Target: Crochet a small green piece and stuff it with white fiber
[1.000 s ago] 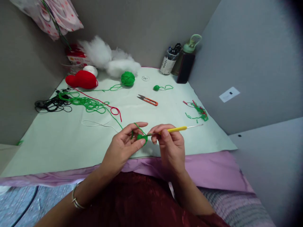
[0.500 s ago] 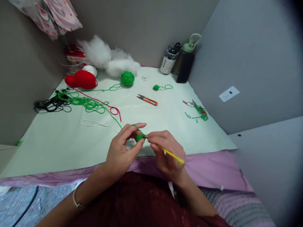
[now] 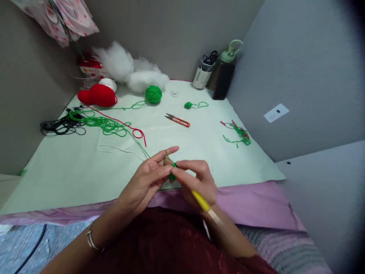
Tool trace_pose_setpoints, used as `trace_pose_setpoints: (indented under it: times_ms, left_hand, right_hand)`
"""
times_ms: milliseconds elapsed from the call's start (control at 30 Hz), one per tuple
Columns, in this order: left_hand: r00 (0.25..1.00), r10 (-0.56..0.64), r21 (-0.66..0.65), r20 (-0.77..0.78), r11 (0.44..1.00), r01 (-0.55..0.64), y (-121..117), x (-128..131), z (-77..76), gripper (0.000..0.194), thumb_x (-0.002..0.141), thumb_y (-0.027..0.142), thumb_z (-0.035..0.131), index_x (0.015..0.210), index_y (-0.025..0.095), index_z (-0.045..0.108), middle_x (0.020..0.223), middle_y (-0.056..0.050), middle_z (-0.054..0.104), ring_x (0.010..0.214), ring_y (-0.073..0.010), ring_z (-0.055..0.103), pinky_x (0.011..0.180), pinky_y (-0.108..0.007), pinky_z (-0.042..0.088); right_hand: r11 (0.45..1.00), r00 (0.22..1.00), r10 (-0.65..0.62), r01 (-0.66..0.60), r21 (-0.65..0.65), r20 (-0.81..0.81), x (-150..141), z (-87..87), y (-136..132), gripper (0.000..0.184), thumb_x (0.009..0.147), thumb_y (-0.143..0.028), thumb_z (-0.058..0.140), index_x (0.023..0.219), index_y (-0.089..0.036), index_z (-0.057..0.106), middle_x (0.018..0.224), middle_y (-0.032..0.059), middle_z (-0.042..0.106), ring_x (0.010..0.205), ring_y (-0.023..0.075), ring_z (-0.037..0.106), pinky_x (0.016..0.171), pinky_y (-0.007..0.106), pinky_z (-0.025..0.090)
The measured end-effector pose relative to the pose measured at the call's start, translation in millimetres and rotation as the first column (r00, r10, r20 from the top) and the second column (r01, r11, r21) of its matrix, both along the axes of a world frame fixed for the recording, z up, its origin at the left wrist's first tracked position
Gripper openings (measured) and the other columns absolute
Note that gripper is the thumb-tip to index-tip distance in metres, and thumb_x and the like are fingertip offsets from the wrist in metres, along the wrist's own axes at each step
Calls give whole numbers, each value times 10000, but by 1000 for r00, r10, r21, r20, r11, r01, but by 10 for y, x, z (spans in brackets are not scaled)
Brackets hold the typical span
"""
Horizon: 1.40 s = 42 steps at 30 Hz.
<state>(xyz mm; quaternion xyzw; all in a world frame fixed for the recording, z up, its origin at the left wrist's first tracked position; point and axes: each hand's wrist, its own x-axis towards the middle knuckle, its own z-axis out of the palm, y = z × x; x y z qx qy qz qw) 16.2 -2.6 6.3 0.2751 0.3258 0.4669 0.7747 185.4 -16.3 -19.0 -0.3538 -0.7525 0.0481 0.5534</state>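
Note:
My left hand pinches a small green crochet piece over the near edge of the pale green table sheet, with green yarn looped over its forefinger. My right hand is closed on a yellow-handled crochet hook; the handle points back towards me and the tip is at the green piece. The yarn strand trails away to a loose green tangle on the left.
On the table lie orange thread snips, a green yarn ball, a small green crochet ball, a red stuffed piece, white stuffing, black cord, yarn scraps, a pen jar and a dark bottle.
My right hand turned the hook: its handle swung from pointing right over the table to pointing down towards me. Both hands stay together at the green piece.

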Motion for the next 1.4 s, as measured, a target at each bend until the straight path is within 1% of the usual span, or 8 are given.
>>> trace_pose_setpoints:
  times_ms: [133, 233, 333, 500, 867, 1167, 1267, 1400]
  left_hand:
    - [1000, 8, 24, -15, 1000, -8, 42, -64, 14, 397, 853, 240, 831, 1243, 174, 807, 854, -11, 626, 767, -124, 545, 743, -222, 464]
    - [998, -25, 100, -63, 994, 31, 17, -38, 4, 382, 867, 285, 830, 1241, 213, 808, 903, -23, 667, 840, -158, 606, 845, -270, 483]
    - [996, -40, 129, -83, 990, 50, -14, 13, -15, 443, 846, 296, 865, 1281, 263, 784, 973, -30, 710, 945, -184, 654, 960, -312, 480]
    - [994, -21, 116, -109, 993, 34, -26, 41, -41, 534, 848, 268, 865, 1364, 293, 731, 962, -20, 692, 971, -180, 662, 874, -281, 495]
    - [995, -59, 216, -82, 974, 75, -32, 7, -105, 636, 897, 212, 825, 1481, 382, 637, 978, 10, 651, 960, -138, 625, 944, -275, 474]
    - [986, -37, 265, -161, 961, 79, -14, -11, -85, 810, 899, 202, 816, 1619, 314, 461, 975, 3, 673, 891, -134, 617, 886, -274, 497]
    - [980, 15, 299, -199, 953, 46, -17, -1, -113, 590, 956, 268, 773, 1517, 282, 589, 945, 1, 669, 879, -134, 624, 882, -272, 503]
    - [967, 89, 347, -238, 938, -1, -19, 6, -146, 435, 948, 249, 785, 1369, 297, 688, 920, 18, 656, 891, -124, 636, 862, -239, 513]
  right_hand:
    - [939, 862, 63, -222, -262, -503, -18, 72, 37, 198, 1054, -250, 575, 1038, -268, 772, 925, 45, 764, 771, 185, 700, 681, 356, 606]
    - [848, 744, 95, -408, -337, -661, -38, 75, 79, 177, 1036, -332, 618, 972, -245, 759, 916, 46, 748, 694, 161, 657, 634, 334, 582]
    - [806, 717, 88, -460, -374, -692, -57, 30, 124, 170, 1003, -376, 670, 962, -241, 766, 908, 42, 740, 745, 169, 668, 673, 334, 588]
    - [759, 663, 74, -522, -390, -745, -48, -12, 152, 147, 1007, -348, 670, 978, -247, 774, 894, 25, 733, 731, 151, 664, 665, 305, 582]
    - [762, 682, 107, -524, -381, -724, -43, -34, 130, 138, 1018, -316, 673, 1010, -276, 805, 928, 11, 736, 767, 134, 655, 701, 288, 539]
    - [879, 848, 102, -322, -352, -521, -16, 44, 46, 154, 995, -214, 697, 1039, -291, 822, 970, 29, 786, 937, 189, 706, 841, 348, 561]
    - [859, 754, 70, -379, -345, -653, -32, 25, 59, 137, 998, -228, 694, 1009, -287, 818, 947, 20, 782, 828, 159, 682, 732, 304, 546]
    - [765, 569, 37, -545, -343, -822, -69, 25, 104, 93, 988, -279, 709, 956, -273, 796, 905, -1, 777, 695, 112, 642, 650, 249, 522]
